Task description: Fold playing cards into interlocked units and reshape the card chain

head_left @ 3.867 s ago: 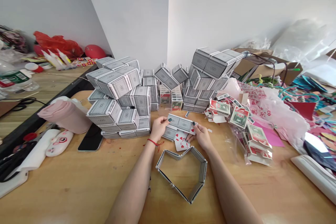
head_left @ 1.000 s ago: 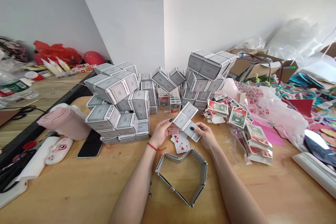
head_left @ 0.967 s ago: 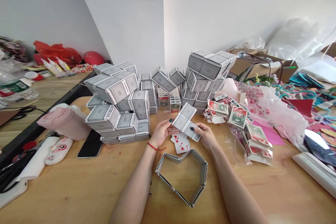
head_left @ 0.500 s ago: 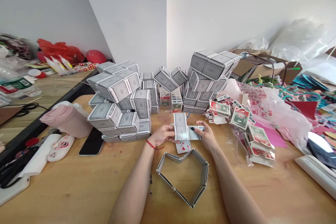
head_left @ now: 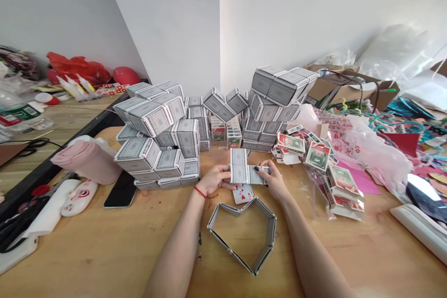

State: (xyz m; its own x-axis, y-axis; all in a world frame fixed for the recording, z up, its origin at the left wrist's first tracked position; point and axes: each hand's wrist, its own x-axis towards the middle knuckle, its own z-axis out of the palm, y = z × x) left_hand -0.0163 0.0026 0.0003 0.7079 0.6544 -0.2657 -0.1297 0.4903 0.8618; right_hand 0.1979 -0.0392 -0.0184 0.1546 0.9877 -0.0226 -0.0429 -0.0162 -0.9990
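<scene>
Both hands hold grey-backed playing cards (head_left: 240, 167) just above the wooden table (head_left: 104, 247). My left hand (head_left: 216, 179), with a red thread at the wrist, pinches an upright card. A second card lies crosswise against it, pinched by my right hand (head_left: 274, 181). Beneath them lies a face-up hearts card (head_left: 243, 193). In front of my wrists stands a heart-shaped frame (head_left: 240, 233) made of folded cards.
Stacks of grey card blocks (head_left: 157, 135) fill the back of the table. Red and green card packs (head_left: 314, 153) spill from plastic on the right. At the left lie a pink roll (head_left: 85, 160), a black phone (head_left: 120, 188) and a white case (head_left: 78, 193).
The cards in my hands went from a flat strip to a tilted pair, and now one stands upright with the other crosswise. My hands stayed over the hearts card.
</scene>
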